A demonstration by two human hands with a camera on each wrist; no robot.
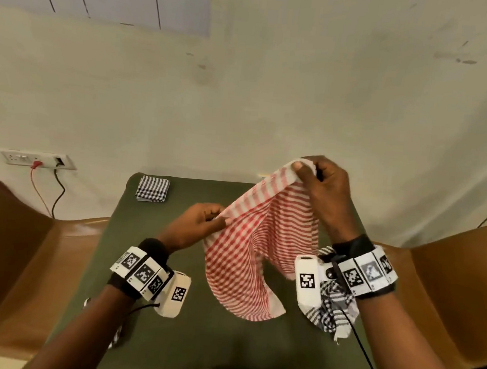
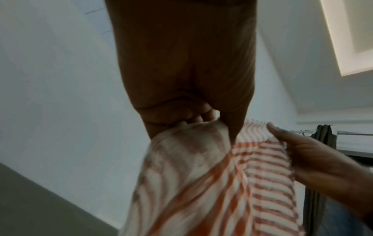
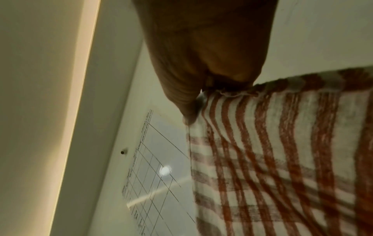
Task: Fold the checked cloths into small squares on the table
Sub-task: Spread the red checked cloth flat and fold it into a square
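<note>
Head view: left hand (image 1: 197,221) and right hand (image 1: 322,181) each pinch a top edge of the red checked cloth (image 1: 256,243), lifted above the green surface (image 1: 166,338). Folded black checked cloth (image 1: 152,188) at far left corner; another (image 1: 332,309) under right wrist.
Left wrist view: fingers (image 2: 193,118) grip cloth (image 2: 222,183).
Right wrist view: thumb (image 3: 186,110) pinches cloth corner (image 3: 282,151).

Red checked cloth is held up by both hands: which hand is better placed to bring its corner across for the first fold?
Probably the right hand: it pinches the red checked cloth highest, with slack hanging beneath, while the left hand grips lower, near the table, a natural anchor.
</note>
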